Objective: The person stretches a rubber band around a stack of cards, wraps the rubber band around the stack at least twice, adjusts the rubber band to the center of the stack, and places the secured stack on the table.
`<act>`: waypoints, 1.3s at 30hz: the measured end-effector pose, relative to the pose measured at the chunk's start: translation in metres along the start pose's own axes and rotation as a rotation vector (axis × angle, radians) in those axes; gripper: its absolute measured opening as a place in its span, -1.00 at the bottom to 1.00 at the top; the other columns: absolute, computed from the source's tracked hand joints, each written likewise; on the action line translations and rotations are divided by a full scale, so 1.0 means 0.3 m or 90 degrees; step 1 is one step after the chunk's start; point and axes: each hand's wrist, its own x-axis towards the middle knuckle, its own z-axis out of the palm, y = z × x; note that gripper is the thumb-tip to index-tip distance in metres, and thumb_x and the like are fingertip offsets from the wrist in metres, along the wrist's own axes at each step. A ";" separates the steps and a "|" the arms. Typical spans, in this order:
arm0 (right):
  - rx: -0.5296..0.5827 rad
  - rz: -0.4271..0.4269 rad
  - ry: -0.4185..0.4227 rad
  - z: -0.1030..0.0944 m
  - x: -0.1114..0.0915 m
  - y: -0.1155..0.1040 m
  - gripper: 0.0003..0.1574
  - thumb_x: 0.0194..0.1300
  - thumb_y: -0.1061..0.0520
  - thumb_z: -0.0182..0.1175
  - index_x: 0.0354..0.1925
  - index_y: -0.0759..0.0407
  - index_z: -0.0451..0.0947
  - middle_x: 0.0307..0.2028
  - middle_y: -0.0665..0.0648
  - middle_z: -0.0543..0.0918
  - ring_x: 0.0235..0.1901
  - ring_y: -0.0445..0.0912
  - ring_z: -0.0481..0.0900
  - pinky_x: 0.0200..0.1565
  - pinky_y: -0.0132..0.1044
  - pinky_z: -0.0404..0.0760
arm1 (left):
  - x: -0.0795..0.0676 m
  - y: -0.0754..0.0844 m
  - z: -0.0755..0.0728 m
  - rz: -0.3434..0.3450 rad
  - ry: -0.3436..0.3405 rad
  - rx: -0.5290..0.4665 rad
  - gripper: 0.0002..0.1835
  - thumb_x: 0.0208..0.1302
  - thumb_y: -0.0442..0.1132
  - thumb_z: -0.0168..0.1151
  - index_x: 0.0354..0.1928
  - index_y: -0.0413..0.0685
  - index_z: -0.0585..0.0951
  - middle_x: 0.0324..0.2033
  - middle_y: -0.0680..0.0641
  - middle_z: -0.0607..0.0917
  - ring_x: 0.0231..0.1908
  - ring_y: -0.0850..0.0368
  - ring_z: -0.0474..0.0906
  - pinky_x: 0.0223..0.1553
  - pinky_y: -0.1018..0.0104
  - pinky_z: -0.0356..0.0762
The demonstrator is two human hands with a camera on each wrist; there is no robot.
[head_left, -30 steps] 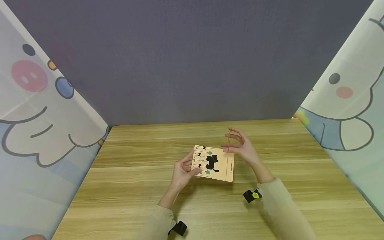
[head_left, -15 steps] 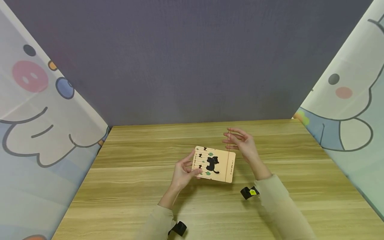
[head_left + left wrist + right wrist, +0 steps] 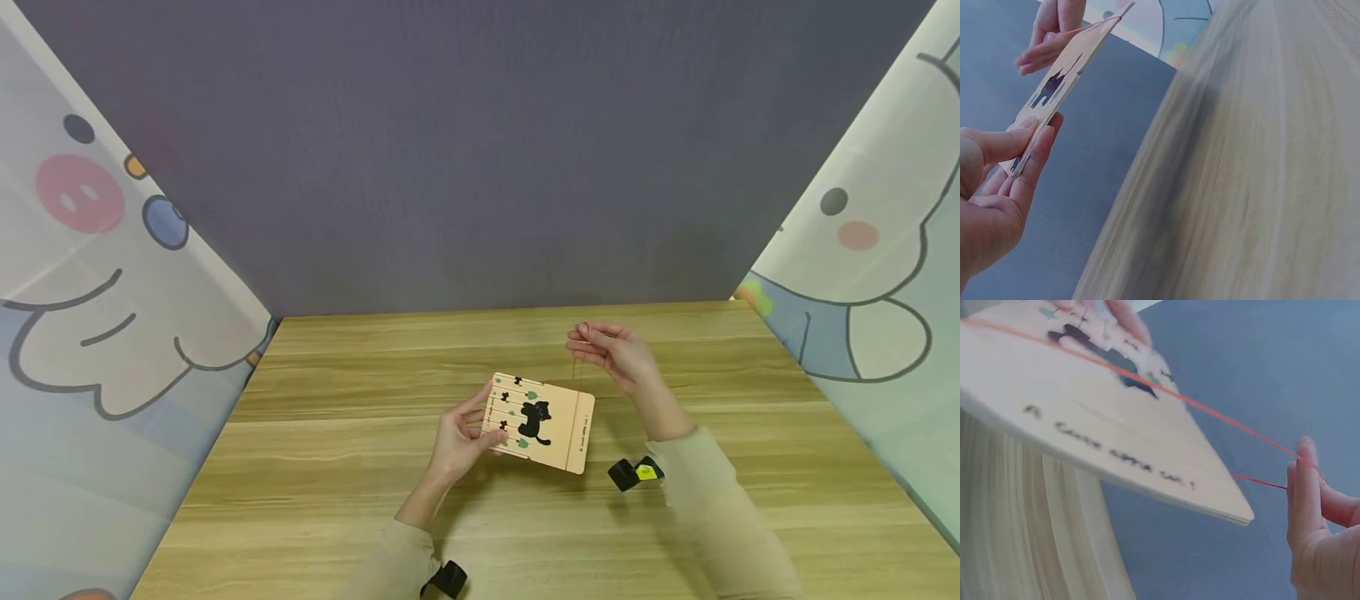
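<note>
A thin cream booklet [image 3: 558,408] with a black cat and green leaves printed on it is held tilted above the table. My left hand [image 3: 457,446] grips its left end, thumb on the printed face and fingers behind, as the left wrist view shows. A red elastic band [image 3: 1210,411] runs across the booklet near its right end. Beyond the booklet's far edge, my right hand [image 3: 626,358] pinches the stretched loop between thumb and fingers. In the right wrist view, small lettering lies beside the band. The booklet's back is hidden.
Beneath the hands is a wood-grain table [image 3: 337,467]. A dark grey panel [image 3: 480,167] stands along its back edge, with cartoon-printed cloths [image 3: 90,275] at both sides. Each wrist carries a black camera mount [image 3: 624,475].
My right hand has closed its thumb and fingers on the band and shifted slightly right. The booklet's right end has dipped towards me, and the band's line across it now lies more tilted.
</note>
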 end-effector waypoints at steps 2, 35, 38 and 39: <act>-0.005 0.029 -0.009 -0.005 0.001 -0.008 -0.64 0.31 0.36 -0.11 -0.41 0.18 0.61 -0.42 0.12 0.66 -0.46 -0.13 0.63 -0.31 -0.38 0.67 | -0.004 0.017 0.004 0.005 -0.004 -0.001 -0.24 -0.10 -0.69 0.18 0.23 -0.35 0.18 -0.13 -0.48 0.49 -0.46 -0.29 0.57 -0.52 0.15 0.66; -0.431 0.255 -0.468 -0.056 0.068 -0.117 -0.46 0.36 -0.03 -0.11 -0.41 0.37 0.59 -0.89 -0.13 0.34 -0.89 -0.38 0.13 -0.85 -0.33 -0.17 | -0.004 -0.032 -0.003 0.007 -0.080 -0.029 -0.21 -0.10 -0.63 0.23 0.25 -0.19 0.23 -0.16 -0.47 0.52 -0.48 -0.18 0.60 -0.52 0.05 0.65; -0.419 0.244 -0.475 -0.049 0.071 -0.119 -0.43 0.37 -0.01 -0.13 -0.27 0.50 0.53 -0.90 -0.16 0.29 -0.89 -0.39 0.10 -0.85 -0.32 -0.18 | -0.001 -0.029 -0.003 0.005 -0.082 -0.032 -0.21 -0.10 -0.64 0.23 0.25 -0.20 0.23 -0.14 -0.47 0.51 -0.47 -0.17 0.61 -0.52 0.08 0.65; -0.412 0.236 -0.478 -0.046 0.072 -0.119 -0.43 0.38 0.01 -0.14 -0.20 0.55 0.48 -0.90 -0.16 0.28 -0.89 -0.39 0.09 -0.85 -0.28 -0.20 | -0.001 -0.028 -0.004 0.000 -0.081 -0.033 -0.21 -0.10 -0.64 0.22 0.25 -0.19 0.23 -0.14 -0.47 0.51 -0.47 -0.16 0.61 -0.52 0.08 0.65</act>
